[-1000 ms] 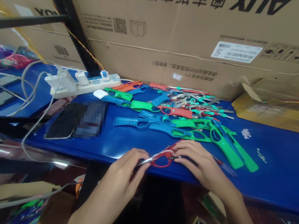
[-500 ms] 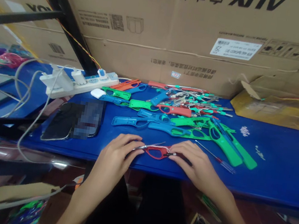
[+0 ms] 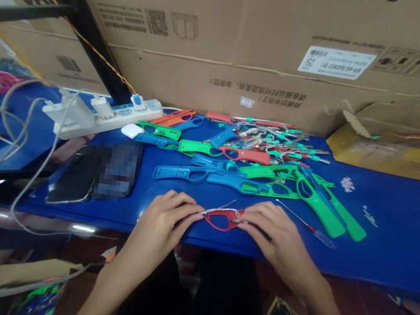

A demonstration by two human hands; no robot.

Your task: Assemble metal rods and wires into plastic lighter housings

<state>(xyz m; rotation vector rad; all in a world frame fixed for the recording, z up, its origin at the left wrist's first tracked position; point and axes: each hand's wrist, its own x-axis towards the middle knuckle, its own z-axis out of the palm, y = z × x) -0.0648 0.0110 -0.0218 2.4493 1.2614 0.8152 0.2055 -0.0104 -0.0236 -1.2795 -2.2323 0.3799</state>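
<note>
Near the front edge of the blue table, a red lighter casing with a loop-shaped trigger opening is held level between both hands. A thin white wire and a slim metal rod lie along its upper edge. My left hand pinches the left end between thumb and fingers, where a bit of metal shows. At the other end, my right hand pinches the casing and a small dark part by it. The fingers hide both ends. A screwdriver with a clear handle lies right of my right hand.
Behind the hands lie blue and green lighter casings and a pile of metal lighter tubes with wires. Left are a power strip and a dark phone. A cardboard box stands behind; a yellow-taped carton sits right.
My fingers have shifted slightly on the red lighter casing, which sits a little lower in view. The whole view has moved slightly; the other things on the table lie as before.
</note>
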